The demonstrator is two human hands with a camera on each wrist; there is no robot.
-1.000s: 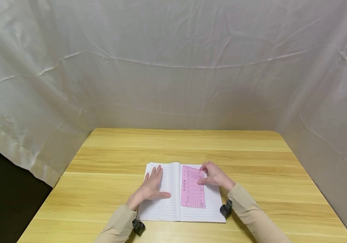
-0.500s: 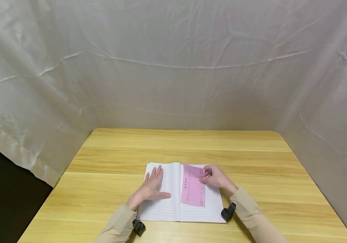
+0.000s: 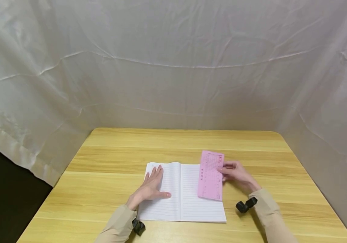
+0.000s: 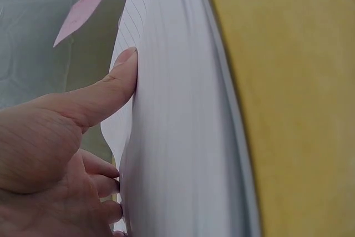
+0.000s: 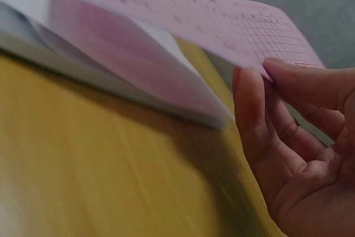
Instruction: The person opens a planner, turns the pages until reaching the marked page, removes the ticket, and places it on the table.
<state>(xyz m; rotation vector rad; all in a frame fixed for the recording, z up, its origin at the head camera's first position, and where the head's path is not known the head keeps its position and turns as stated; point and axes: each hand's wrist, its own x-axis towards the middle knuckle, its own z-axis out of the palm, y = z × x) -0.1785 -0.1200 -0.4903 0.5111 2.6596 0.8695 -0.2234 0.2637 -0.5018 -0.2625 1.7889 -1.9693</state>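
Note:
An open notebook with lined white pages lies on the table. My left hand rests on its left page, fingers spread and thumb out to the right; the left wrist view shows that thumb on the page. Between thumb and fingertips my right hand pinches the right edge of a pink printed slip. Raised above the page in the right wrist view, the slip covers the upper right part of the right page in the head view and reaches past the notebook's top edge.
A wooden table spreads around the notebook. Pale grey fabric hangs behind it and along both sides. Each wrist carries a black camera. A dark area lies beyond the table's left side.
The pink slip has come up off the right page and moved right and away from me, pinched in my right hand. My left hand has stayed in place.

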